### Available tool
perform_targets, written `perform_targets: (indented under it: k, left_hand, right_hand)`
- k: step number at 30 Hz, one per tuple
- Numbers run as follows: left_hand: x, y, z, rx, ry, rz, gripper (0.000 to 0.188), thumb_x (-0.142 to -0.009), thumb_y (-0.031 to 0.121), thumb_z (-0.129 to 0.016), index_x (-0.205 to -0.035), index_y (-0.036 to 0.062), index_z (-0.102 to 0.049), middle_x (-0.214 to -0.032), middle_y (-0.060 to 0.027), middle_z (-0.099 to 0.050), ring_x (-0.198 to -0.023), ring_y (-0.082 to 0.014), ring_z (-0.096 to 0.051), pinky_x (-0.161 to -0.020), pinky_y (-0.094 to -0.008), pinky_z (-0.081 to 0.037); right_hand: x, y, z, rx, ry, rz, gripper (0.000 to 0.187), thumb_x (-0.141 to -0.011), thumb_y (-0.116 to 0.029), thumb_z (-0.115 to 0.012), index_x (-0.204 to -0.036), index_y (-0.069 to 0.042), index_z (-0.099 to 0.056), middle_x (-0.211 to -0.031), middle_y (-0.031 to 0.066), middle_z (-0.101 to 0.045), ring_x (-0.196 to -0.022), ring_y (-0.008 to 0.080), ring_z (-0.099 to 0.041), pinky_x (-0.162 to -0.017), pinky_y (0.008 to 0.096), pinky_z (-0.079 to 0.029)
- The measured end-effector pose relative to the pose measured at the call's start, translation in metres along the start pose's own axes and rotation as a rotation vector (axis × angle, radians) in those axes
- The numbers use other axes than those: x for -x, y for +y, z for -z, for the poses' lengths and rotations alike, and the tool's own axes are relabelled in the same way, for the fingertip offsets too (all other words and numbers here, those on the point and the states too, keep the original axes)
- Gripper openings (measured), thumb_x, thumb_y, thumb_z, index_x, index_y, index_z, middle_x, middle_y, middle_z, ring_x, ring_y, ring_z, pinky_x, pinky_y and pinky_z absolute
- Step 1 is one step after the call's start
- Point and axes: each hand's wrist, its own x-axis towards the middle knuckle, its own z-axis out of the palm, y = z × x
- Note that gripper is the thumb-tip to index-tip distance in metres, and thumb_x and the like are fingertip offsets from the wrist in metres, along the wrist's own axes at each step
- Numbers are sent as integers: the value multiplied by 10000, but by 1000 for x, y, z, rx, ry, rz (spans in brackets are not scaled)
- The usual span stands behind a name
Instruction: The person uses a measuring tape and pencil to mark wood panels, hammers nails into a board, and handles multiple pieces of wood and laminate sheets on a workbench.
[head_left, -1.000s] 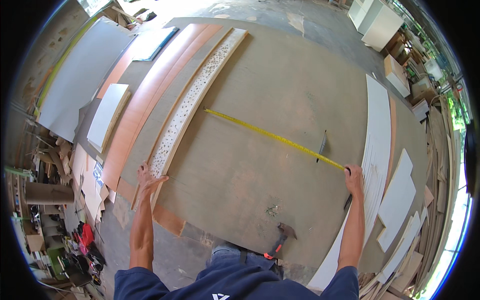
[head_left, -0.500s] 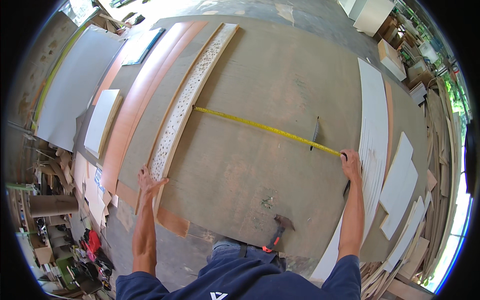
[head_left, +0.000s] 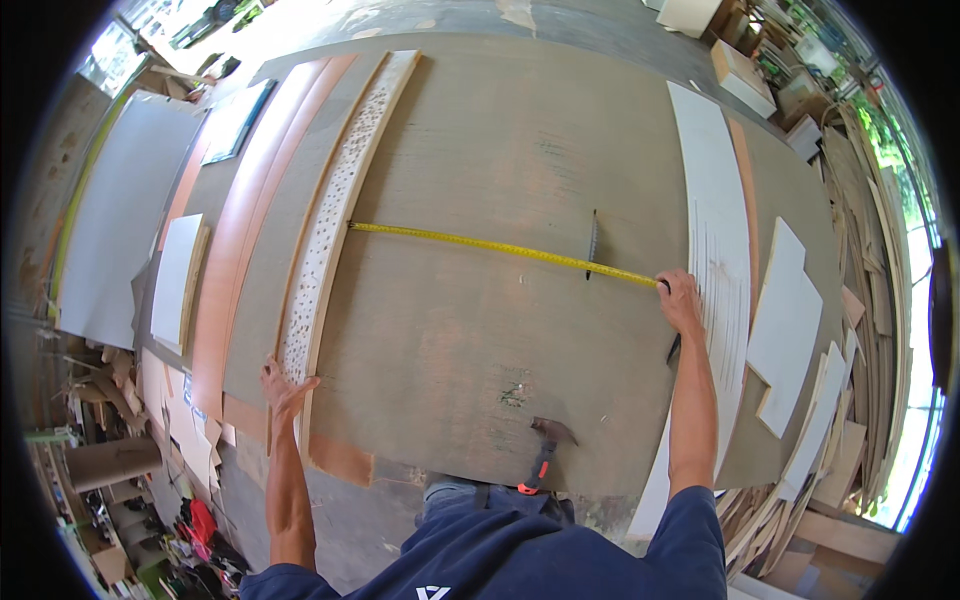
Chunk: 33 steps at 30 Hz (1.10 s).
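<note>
A long narrow board (head_left: pixel 337 195), white and speckled with wooden strips along both long edges, lies lengthwise at left on the brown worktable (head_left: pixel 470 330). My left hand (head_left: pixel 287 388) grips its near end, thumb at the right edge and fingers at the left. From the board's right edge a yellow tape measure (head_left: pixel 480 241) stretches rightward. My right hand (head_left: pixel 680 302) is closed round its other end, next to a white panel (head_left: pixel 715 190); the case is mostly hidden by the hand. The tape crosses a thin dark blade-like piece (head_left: pixel 593 240).
A hammer (head_left: pixel 542 455) with a red and black handle lies at the table's near edge. Pinkish sheets (head_left: pixel 262 190) and a small white board (head_left: pixel 178 280) lie at left. Cut white boards (head_left: pixel 785 325) lie at right, beside stacked wood strips (head_left: pixel 872 300).
The whole view has shifted, so the table and most things on it appear further left. Both hands keep their hold, and the tape stays stretched between board and right hand.
</note>
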Motion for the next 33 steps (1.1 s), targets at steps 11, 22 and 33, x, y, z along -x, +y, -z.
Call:
perform_targets:
  k: [11, 22, 33]
  left_hand:
    - [2, 2, 0, -7, -32, -25, 1235, -511, 294, -911, -1474, -57, -222, -1471, -328, -295, -1388, -437, -269, -1149, -457, -268]
    - [4, 3, 2, -18, -72, -22, 1262, -531, 361, -911, -1482, -64, -199, -1484, -338, -270, -1412, -441, -224, -1158, -468, -236]
    - [1, -4, -1, -56, -85, -18, 1276, -548, 458, -883, -1498, -35, -188, -1511, -302, -250, -1425, -417, -201, -1166, -465, -213]
  right_hand:
    - [6, -5, -8, 19, 149, 33, 118, -867, -124, -615, -974, -103, -659, -979, 92, -592, -975, 315, -531, -851, 434, -466]
    - [10, 0, -12, 57, 189, 43, 137, -871, -148, -631, -1000, -128, -671, -1016, 73, -573, -1005, 295, -536, -815, 446, -499]
    - [9, 4, -12, 40, 190, 64, 149, -874, -140, -628, -1015, -122, -672, -1023, 77, -573, -1004, 300, -531, -827, 446, -497]
